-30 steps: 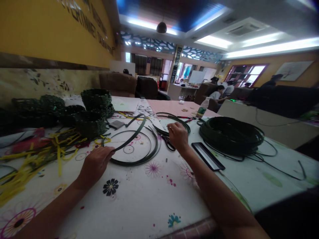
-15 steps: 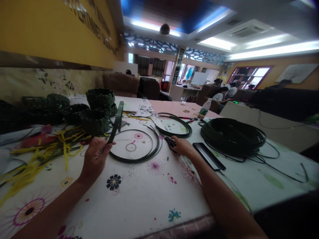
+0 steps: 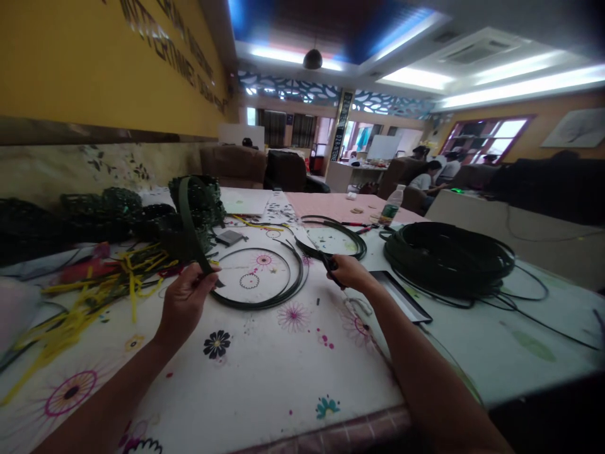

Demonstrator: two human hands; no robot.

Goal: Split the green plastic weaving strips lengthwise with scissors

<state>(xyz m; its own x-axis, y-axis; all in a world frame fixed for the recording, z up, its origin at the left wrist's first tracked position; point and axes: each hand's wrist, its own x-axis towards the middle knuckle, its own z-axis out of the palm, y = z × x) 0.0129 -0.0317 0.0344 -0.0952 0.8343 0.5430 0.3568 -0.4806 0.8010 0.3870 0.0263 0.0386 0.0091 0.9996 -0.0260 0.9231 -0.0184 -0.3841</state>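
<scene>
Gripping a dark green plastic strip point(image 3: 188, 221) in the left hand point(image 3: 184, 302), the fingers curl together around its lower end, clamped on it with the thumb pressed across. The strip's long axis rises nearly upright from the fist, leaning slightly toward eleven o'clock, and its upper part arcs over against the woven green baskets point(image 3: 191, 202) at twelve o'clock from the hand. The right hand point(image 3: 347, 272) is well apart at three o'clock, its fingers folded closed on dark scissors point(image 3: 328, 260), which point toward ten o'clock and are partly hidden by the hand. Between the hands lies a loose ring of green strip point(image 3: 258, 304), with a smaller loop of strip point(image 3: 333, 230) at twelve o'clock from the right hand. A large green coil point(image 3: 447, 258) sits at two o'clock from that hand, and a flat black case point(image 3: 401, 296) lies at four o'clock, just beside the right forearm. Tangled yellow strips point(image 3: 108, 284) lie at nine o'clock from the left hand. Open flower-printed table cover point(image 3: 265, 372) stretches from both hands toward the near table edge at six o'clock.
</scene>
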